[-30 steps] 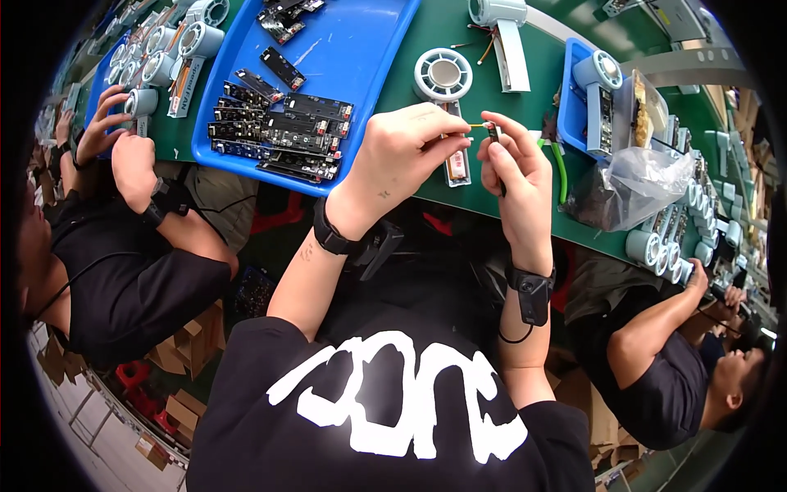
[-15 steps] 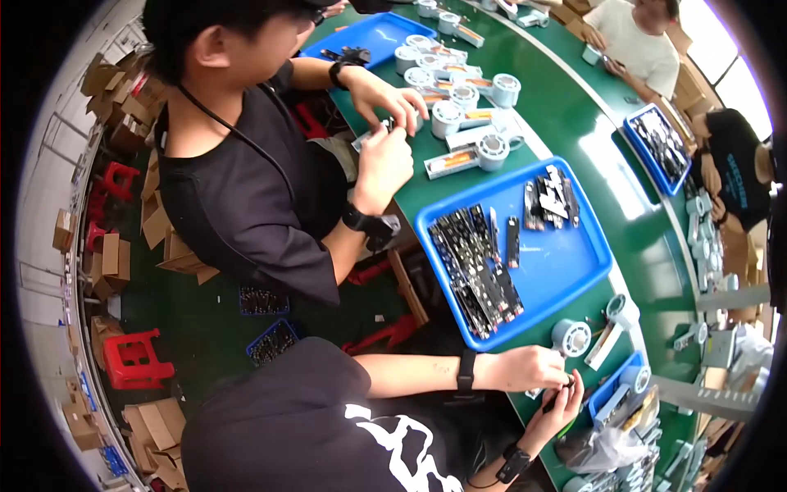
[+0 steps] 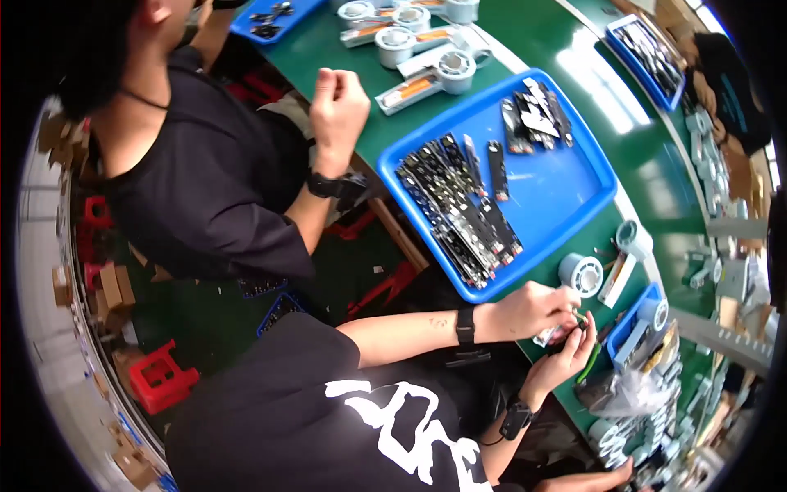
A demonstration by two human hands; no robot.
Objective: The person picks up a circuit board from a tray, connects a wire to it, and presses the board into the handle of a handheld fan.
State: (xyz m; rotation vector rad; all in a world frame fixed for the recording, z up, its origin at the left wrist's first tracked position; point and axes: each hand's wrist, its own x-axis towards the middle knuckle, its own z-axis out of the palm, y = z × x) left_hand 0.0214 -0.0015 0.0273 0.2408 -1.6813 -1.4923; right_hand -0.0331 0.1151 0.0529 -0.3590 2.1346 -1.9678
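Note:
My left hand [image 3: 534, 312] is closed, its thumb and fingertips pinched just above my right hand; what they hold, if anything, is too small to make out. The fingers of my right hand [image 3: 566, 359] are bent around a small dark part [image 3: 581, 323]. Beside that hand a curved bright green piece [image 3: 587, 366] shows, partly hidden. Just beyond my hands stands a pale blue round housing [image 3: 580, 275] with a ribbed ring opening. Another pale blue housing with a handle [image 3: 634, 239] lies farther right.
A large blue tray [image 3: 566, 225] holds black circuit strips [image 3: 459, 209]. A smaller blue bin [image 3: 616, 338] and a clear plastic bag [image 3: 635, 394] are at the right. A co-worker's fist [image 3: 338, 107] is at the left. Another person's hand [image 3: 602, 480] reaches in at the lower edge.
The view has shifted, so the tray appears higher. My hands stay close together. The co-worker's hands have parted, one now a raised fist. Another person's hand has appeared at the lower edge.

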